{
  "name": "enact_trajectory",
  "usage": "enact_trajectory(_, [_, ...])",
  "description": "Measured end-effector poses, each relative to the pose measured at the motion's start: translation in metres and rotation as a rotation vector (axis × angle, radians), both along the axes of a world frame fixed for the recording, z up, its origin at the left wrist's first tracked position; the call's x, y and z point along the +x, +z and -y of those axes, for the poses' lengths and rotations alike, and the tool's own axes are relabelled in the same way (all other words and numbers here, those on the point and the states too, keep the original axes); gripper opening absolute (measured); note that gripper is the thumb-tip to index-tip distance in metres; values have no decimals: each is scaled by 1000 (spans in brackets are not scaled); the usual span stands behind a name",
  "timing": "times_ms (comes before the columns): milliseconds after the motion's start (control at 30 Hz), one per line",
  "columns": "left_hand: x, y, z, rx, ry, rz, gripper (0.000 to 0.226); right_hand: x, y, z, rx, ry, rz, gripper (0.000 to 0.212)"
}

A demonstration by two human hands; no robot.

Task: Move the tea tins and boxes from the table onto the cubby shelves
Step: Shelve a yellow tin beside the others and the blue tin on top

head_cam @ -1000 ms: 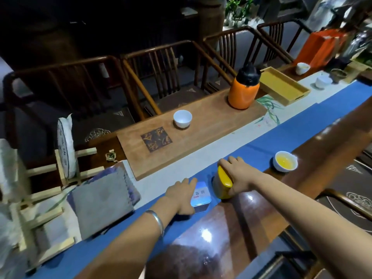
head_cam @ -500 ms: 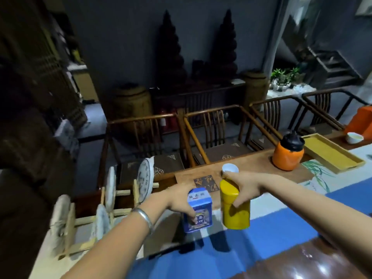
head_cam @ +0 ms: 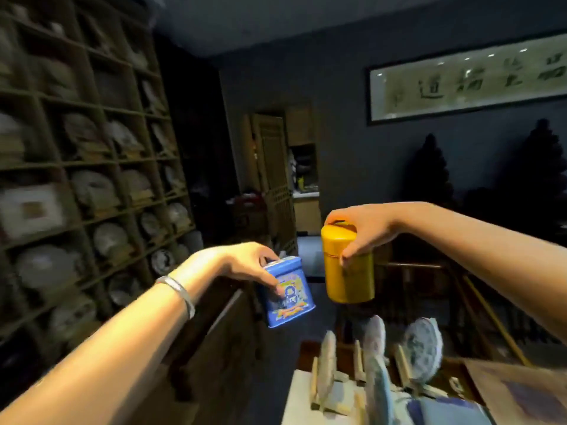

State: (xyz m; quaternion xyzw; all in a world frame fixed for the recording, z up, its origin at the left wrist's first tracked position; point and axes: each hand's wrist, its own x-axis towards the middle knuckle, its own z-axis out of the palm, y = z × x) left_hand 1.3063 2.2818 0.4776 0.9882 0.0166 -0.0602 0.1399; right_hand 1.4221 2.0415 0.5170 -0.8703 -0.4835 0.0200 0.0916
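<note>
My left hand (head_cam: 242,265): fingers clamped on square blue printed tea tin (head_cam: 287,291), now tilted, airborne. My right hand (head_cam: 360,230): fingers clamped on round yellow tin (head_cam: 348,266). Both lifted off table since earlier; wooden cubby shelves (head_cam: 92,167) now at left.

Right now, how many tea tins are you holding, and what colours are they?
Blue tins: 1, the square blue tin, held by the left hand.
Yellow tins: 1, the round yellow tin, held by the right hand.
Total: 2 tins, both up in the air, one in each hand.
</note>
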Motion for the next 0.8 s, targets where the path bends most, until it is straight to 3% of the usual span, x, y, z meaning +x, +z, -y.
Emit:
enact_trajectory(100, [-111,44,-80,-38,152,68,48,-74,43,-99,60,152,-18,65])
enact_trajectory(267, [-307,92,-180,-13,469,150,69,-212,88,-245,116,464,76,74])
enact_trajectory(333, [-386,106,-206,-8,614,180,65,-265,102,-299,126,600,63,72])
enact_trajectory(433, [-501,126,-229,90,798,204,52,-347,122,-375,127,780,35,70])
enact_trajectory(633, [-691,155,-249,129,1157,293,63,-515,152,-491,164,1097,18,64])
enact_trajectory(733, [-765,169,-258,159,1279,279,77,-587,169,-536,186,1219,56,77])
enact_trajectory(800, [-803,177,-267,172,1349,292,70,-625,180,-564,177,1287,30,85])
